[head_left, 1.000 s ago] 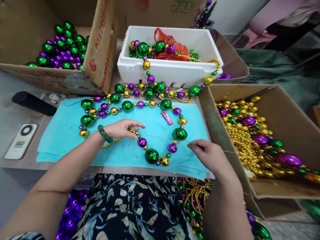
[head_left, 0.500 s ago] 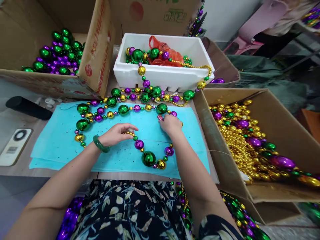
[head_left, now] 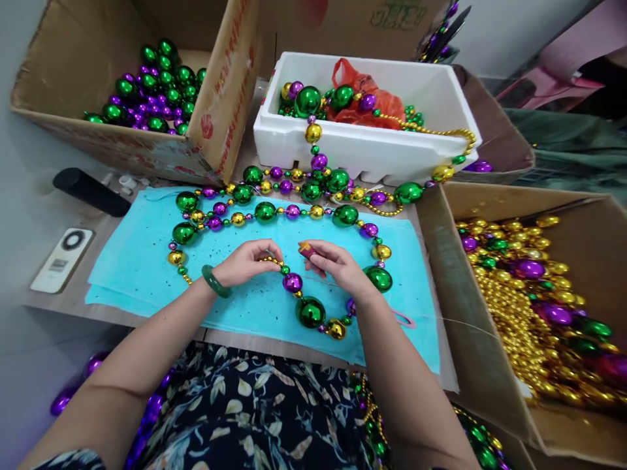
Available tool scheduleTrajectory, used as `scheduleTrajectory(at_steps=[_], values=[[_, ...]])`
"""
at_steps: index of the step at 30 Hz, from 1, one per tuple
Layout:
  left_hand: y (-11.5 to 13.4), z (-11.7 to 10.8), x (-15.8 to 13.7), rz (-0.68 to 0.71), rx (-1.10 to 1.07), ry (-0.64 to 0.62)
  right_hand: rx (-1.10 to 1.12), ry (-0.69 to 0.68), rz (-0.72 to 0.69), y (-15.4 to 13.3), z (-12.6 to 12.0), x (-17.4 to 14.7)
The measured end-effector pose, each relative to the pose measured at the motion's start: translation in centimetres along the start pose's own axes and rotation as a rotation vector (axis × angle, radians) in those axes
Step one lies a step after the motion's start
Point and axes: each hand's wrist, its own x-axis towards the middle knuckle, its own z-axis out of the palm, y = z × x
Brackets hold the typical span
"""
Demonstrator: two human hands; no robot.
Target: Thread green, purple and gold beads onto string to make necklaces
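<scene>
My left hand point(head_left: 249, 261), with a green bangle point(head_left: 216, 281) at its wrist, pinches the gold-bead end of a bead necklace point(head_left: 310, 312) above the blue cloth point(head_left: 147, 281). Its large green, purple and gold beads curve below my hands and pass behind my right forearm. My right hand point(head_left: 337, 264) grips a small dark red lighter point(head_left: 307, 250) with a yellow end, close to the left fingertips but apart from them. A thin thread runs between the hands. The strand's rest loops across the back of the cloth.
A white foam box point(head_left: 362, 153) with beads and a red bag stands behind the cloth. Cardboard boxes of beads are at the left point(head_left: 117, 140) and right point(head_left: 494, 365). A black cylinder point(head_left: 91, 192), a white device point(head_left: 63, 261) and a pink loop-shaped tool point(head_left: 403, 318) lie nearby.
My right hand has come back from the far right of the cloth toward my left hand, turning the lighter leftward. The left hand keeps its pinch. The view has shifted left.
</scene>
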Motion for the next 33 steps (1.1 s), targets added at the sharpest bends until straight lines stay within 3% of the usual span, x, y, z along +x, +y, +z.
scheduleTrajectory(at_steps=[7,14,33], values=[[-0.5,0.0,0.2,-0.011,-0.043,0.015,-0.074,0.096,0.045,0.1,1.2,0.9],[-0.7,0.0,0.2,-0.007,-0.068,0.037,-0.186,0.096,-0.018,0.4,1.8,1.6],[-1.0,0.4,0.0,0.039,-0.159,0.012,-0.304,-0.059,-0.176,0.7,1.5,2.7]])
